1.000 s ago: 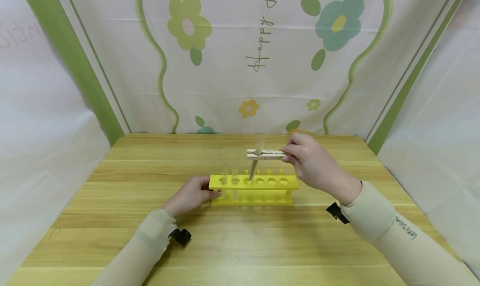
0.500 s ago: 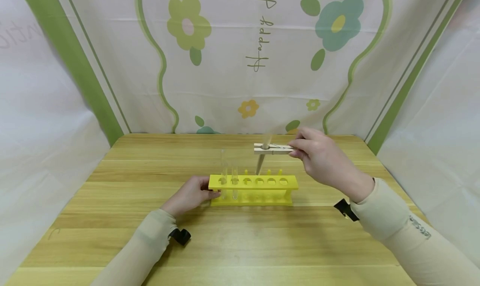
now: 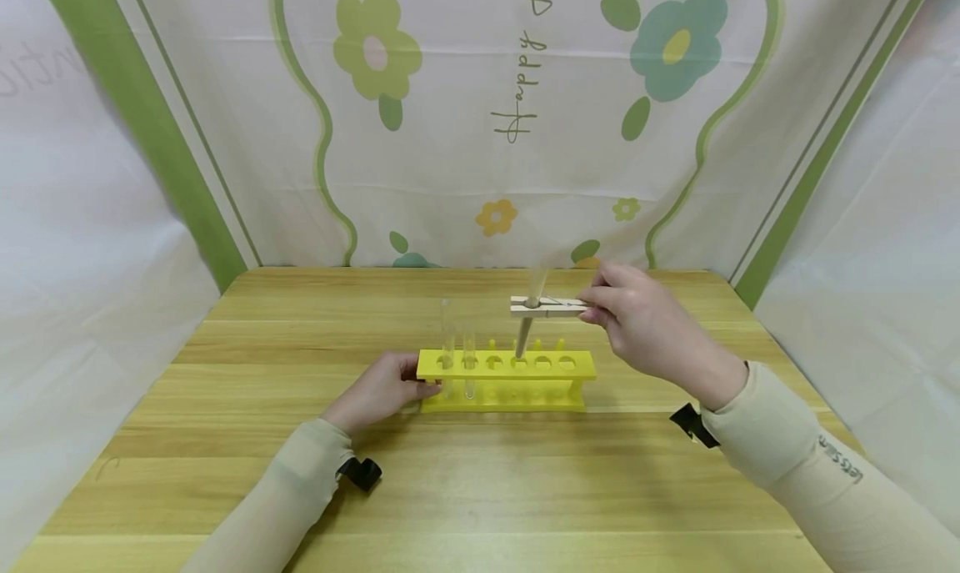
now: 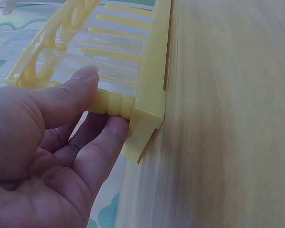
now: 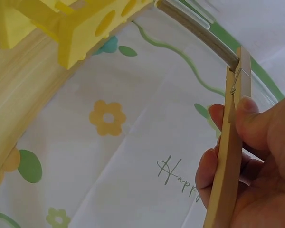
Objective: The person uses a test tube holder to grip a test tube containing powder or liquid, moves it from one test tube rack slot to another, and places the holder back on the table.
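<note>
A yellow test tube rack (image 3: pixel 487 374) stands on the table. My left hand (image 3: pixel 378 394) grips its left end; in the left wrist view thumb and fingers close round the ridged end post (image 4: pixel 115 102). My right hand (image 3: pixel 652 327) pinches a wooden test tube holder (image 3: pixel 558 309), whose jaws clasp a glass test tube (image 3: pixel 525 333) with grey-brown contents in its lower part. That tube leans slightly, its rounded bottom right at the fourth hole from the left. Two clear test tubes, one taller (image 3: pixel 447 333) and one shorter (image 3: pixel 469 344), occupy the two leftmost holes.
Short yellow pegs (image 3: pixel 561 344) rise along the rack's back. The wooden table (image 3: pixel 480 490) ends at a hanging cloth (image 3: pixel 450 139) printed with flowers and writing. White cloth also hangs on both sides. A black strap (image 3: pixel 693 425) sits at each wrist.
My right hand has carried the held tube up and right from the third hole, then slightly down to the fourth. The left hand and rack have stayed in place.
</note>
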`<state>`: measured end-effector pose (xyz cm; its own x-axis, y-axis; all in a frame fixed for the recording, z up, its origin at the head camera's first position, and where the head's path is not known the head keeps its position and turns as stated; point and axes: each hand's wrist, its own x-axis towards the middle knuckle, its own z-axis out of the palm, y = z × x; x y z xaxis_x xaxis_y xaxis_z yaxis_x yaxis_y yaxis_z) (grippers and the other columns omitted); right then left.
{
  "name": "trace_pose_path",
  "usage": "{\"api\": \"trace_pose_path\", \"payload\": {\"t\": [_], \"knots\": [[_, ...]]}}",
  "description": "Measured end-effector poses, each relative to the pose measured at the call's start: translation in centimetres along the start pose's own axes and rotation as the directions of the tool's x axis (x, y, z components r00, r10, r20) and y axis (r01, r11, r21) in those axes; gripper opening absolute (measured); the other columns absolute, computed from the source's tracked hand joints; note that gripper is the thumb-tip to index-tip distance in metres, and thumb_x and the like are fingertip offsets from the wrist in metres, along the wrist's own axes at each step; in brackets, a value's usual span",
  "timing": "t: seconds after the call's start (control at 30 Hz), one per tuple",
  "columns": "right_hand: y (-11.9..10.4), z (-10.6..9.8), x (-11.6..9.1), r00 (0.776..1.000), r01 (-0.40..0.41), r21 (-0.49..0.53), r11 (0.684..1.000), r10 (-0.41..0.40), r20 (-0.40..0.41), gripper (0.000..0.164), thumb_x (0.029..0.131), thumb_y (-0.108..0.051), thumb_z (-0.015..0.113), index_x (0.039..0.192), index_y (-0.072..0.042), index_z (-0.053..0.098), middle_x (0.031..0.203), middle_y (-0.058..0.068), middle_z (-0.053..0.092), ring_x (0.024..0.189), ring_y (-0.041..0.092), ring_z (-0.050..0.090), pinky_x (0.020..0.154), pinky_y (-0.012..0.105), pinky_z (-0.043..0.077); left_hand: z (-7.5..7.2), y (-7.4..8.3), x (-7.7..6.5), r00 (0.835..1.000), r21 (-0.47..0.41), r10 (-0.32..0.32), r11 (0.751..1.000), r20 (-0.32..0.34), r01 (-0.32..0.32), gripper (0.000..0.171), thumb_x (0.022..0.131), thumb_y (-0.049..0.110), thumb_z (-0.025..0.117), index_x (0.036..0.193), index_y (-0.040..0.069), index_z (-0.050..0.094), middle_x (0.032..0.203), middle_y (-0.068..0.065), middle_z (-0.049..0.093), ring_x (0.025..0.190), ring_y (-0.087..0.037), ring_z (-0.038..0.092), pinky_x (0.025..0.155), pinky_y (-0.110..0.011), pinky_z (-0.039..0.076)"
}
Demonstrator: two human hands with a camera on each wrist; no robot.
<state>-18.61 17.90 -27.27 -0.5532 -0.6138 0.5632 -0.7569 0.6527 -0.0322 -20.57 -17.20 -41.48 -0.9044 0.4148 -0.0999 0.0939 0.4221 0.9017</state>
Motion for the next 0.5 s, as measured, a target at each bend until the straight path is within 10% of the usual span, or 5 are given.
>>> {"api": "trace_pose_path", "payload": {"t": [0.5], "knots": [[0.3,1.7,-0.8,0.998,-0.031,0.03,0.999,0.029,0.06,0.011,0.085,0.003,0.075,0.095,0.006,0.075,0.082,0.005,0.053,0.073,0.021,0.052,0.064,0.033,0.046,-0.1,0.0,0.1,1.0,-0.001,-0.007,1.0,0.007,0.007,0.024,0.092,0.018,0.072,0.117,0.019,0.071,0.109,0.004,0.071,0.098,-0.016,0.065,0.082,-0.034,0.051]]}}
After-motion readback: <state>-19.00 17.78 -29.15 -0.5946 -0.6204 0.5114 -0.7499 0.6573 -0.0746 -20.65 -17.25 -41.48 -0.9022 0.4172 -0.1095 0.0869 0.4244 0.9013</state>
